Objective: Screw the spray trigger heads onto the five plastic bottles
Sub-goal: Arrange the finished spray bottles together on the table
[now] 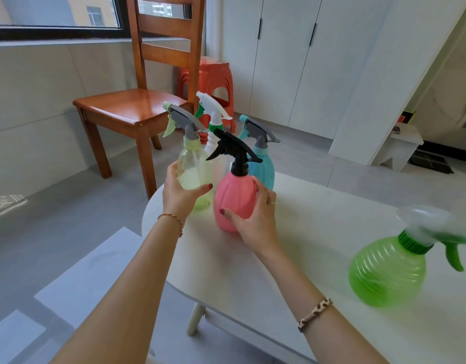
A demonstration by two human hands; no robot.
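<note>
At table's edge: 5 spray bottles stand on a white table (305,245), each with a trigger head on its neck; 4 are grouped at the far left corner, 1 apart at the right.
Left hand (178,191): fingers and thumb curled round the body of the pale yellow bottle (192,169), grasping it from the near side.
Right hand (255,219): wrapped round the lower half of the pink bottle (233,195), thumb across its front, grasping it.
Pink bottle: upright on the table, topped by a black trigger head (233,151); just beside the pale yellow bottle.
Pale yellow bottle: upright, carrying a grey trigger head (183,120) with a light green lever.
Behind them: a white bottle (213,143) with a white-and-green head, and a blue bottle (263,169) with a grey head; the white one is mostly hidden.
Green bottle (387,271): well apart at the right edge, blurred; it appears to lean rightward, though the wide lens may account for that.
Background: a wooden chair (137,109) and a red plastic stool (216,80) stand on the grey tiled floor beyond the table.
</note>
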